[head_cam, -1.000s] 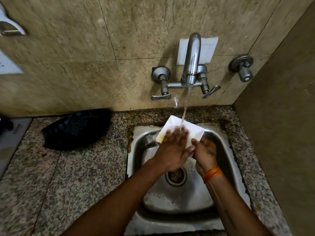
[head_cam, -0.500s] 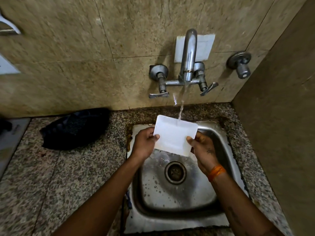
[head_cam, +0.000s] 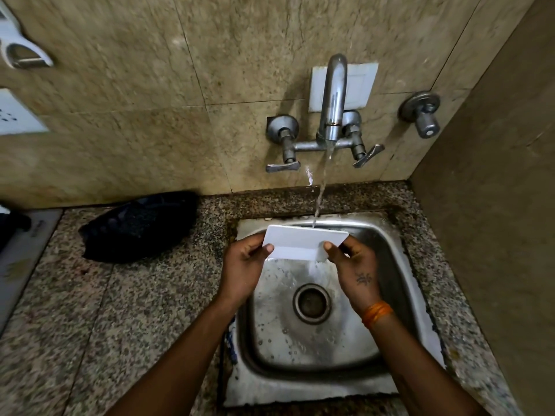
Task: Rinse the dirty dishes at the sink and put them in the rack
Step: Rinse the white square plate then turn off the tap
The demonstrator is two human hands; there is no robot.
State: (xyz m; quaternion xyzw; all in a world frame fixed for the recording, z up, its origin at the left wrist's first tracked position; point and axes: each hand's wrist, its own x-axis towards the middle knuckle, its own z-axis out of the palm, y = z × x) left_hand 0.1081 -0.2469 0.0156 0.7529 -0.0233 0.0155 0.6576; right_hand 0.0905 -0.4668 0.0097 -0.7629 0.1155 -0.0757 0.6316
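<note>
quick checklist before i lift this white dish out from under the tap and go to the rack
1. Grip: left hand and right hand each pinch an end of the white dish - ok.
2. Water reaching the dish: the stream from the tap lands at its far edge - ok.
3. Dish clean: the face in view looks white and free of residue; the other side is hidden - cannot tell.
4. Dish over the sink, so drips fall into the basin - ok.
5. Tap off: water is running - not ok.
6. Rack located: no rack in view; only a dark object lies on the counter - cannot tell.
</note>
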